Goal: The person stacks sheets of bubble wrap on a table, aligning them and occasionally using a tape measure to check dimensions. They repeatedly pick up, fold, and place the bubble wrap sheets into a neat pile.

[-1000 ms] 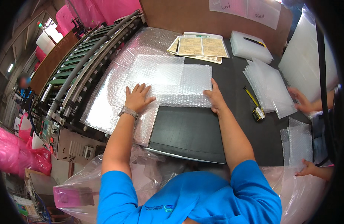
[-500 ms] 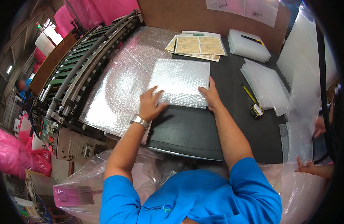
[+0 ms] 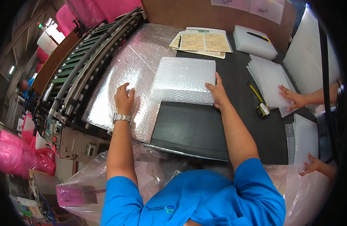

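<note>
A rectangular bubble-wrap bag point(image 3: 186, 79), or a thin stack of them, lies flat across the middle of the black work surface point(image 3: 188, 126). At its right edge is my right hand point(image 3: 220, 94), the thumb on top and the other fingers along and partly behind the edge. My left hand point(image 3: 124, 98) is apart from the bag, fingers loosely spread and holding nothing. It is over the large shiny bubble-wrap sheet point(image 3: 113, 84) on the left, and I cannot tell whether it touches that sheet.
Paper forms point(image 3: 205, 40) lie at the back. To the right are white pouch stacks point(image 3: 254, 41), point(image 3: 269, 77) and a yellow tape measure point(image 3: 262, 109). A co-worker's hand point(image 3: 292, 98) rests on the nearer stack. A roller conveyor point(image 3: 81, 60) runs along the left.
My left hand has left the bag and moved left over the large sheet. My right hand stays at the bag's right edge. A co-worker's hand has come onto the pouch stack.
</note>
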